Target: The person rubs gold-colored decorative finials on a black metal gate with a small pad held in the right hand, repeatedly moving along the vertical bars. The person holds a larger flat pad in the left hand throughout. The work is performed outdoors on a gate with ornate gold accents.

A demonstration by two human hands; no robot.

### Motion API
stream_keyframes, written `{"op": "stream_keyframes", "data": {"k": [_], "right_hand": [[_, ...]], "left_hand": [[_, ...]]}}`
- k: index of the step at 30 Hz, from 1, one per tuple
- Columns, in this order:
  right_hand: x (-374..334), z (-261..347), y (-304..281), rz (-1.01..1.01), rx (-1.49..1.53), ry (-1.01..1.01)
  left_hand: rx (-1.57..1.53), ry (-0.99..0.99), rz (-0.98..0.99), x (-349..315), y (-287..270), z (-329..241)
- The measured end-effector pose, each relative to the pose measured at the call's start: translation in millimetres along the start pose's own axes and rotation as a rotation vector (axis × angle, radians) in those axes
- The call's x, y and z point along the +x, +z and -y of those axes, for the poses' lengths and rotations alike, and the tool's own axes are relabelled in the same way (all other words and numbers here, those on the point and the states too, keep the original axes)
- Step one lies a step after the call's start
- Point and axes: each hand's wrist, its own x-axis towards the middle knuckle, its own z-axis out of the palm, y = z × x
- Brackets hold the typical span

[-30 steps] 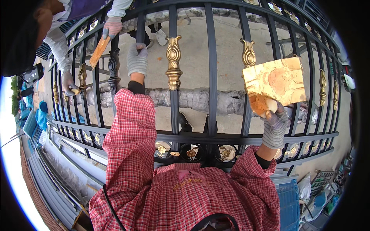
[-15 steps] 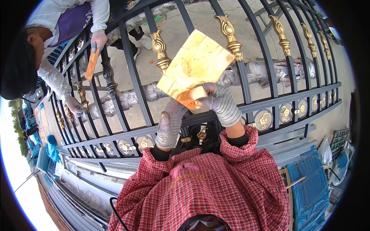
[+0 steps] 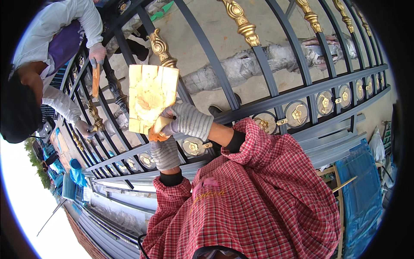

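Note:
A squarish wooden board [image 3: 153, 93], smeared with gold paint, is held out over the black metal fence panel [image 3: 254, 103]. My left hand [image 3: 164, 153], in a grey striped glove, grips the board's near end from below; its fingers are mostly hidden. My right hand [image 3: 189, 121], gloved alike, pinches a small pale sponge [image 3: 161, 125] against the board's near right corner, where orange-gold paint is thick. Just beyond the board is a gold scroll-shaped ornament [image 3: 161, 49] on a fence bar.
At left a co-worker [image 3: 54, 47] in white sleeves holds a narrow wooden strip [image 3: 95, 80] and touches a fence ornament. Wrapped silvery tubes [image 3: 241, 69] lie beneath the panel. Grey metal profiles [image 3: 129, 198] and a blue-wrapped stack [image 3: 358, 185] lie nearer me.
Both my hands have moved left with the board and sponge, and the board has turned more upright. My view has shifted along the fence. The co-worker still holds the wooden strip.

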Motion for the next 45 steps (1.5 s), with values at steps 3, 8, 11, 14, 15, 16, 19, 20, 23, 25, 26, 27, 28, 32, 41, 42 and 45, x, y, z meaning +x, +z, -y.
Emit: {"op": "stream_keyframes", "data": {"k": [3,8,11,14,15,16,19,20,23,25,26,27,28,32,41,42,45], "right_hand": [[4.6,-15.5,-10.8,0.005,0.054,-0.037],[26.8,-30.8,-84.5,-0.485,-0.052,-0.007],[54.7,-31.6,-86.5,-0.671,-0.233,-0.128],[90.1,-41.0,-77.9,-0.621,-0.639,-0.109],[103.6,-52.2,-78.9,-0.584,-0.802,-0.084],[114.9,-63.1,-80.8,-0.599,-0.868,-0.004],[138.1,-64.6,-114.2,-0.208,-0.859,0.535],[127.4,-65.2,-109.7,-0.371,-0.836,0.428],[99.9,-48.1,-82.2,-0.690,-0.648,0.003],[109.8,-48.5,-81.9,-0.707,-0.729,-0.157],[119.5,-45.8,-85.4,-0.641,-0.845,-0.193],[127.9,-41.6,-91.3,-0.580,-0.961,-0.224],[141.2,-43.6,-94.3,-0.544,-0.995,-0.115],[150.4,-38.2,-110.0,-0.364,-1.047,0.191],[142.3,-40.8,-104.9,-0.456,-0.922,0.156],[131.6,-52.1,-104.9,-0.495,-0.863,0.128],[105.7,-60.8,-85.9,-0.590,-0.675,-0.019]], "left_hand": [[-0.290,-0.059,-0.233,0.7,10.1,-6.6],[-0.224,0.051,-0.302,-10.0,5.9,-25.0],[-0.229,0.053,-0.360,-15.5,8.1,-25.1],[-0.256,0.045,-0.392,-15.9,7.0,-23.5],[-0.273,0.034,-0.399,-15.8,6.8,-22.8],[-0.261,0.013,-0.395,-16.7,4.6,-24.5],[-0.265,0.019,-0.400,-19.9,-10.3,-24.8],[-0.268,0.039,-0.436,-20.0,-9.8,-23.8],[-0.223,0.070,-0.432,-25.2,-21.2,-27.0],[-0.217,0.061,-0.435,-24.7,-25.1,-27.2],[-0.219,0.060,-0.437,-23.4,-26.3,-26.6],[-0.219,0.052,-0.432,-21.7,-24.6,-26.7],[-0.230,0.045,-0.436,-22.3,-25.1,-26.5],[-0.251,0.053,-0.490,-28.0,-29.1,-30.2],[-0.261,0.047,-0.429,-23.6,-28.6,-31.4],[-0.233,0.050,-0.432,-23.3,-28.1,-33.1],[-0.220,0.029,-0.442,-26.6,-33.6,-30.0]]}}
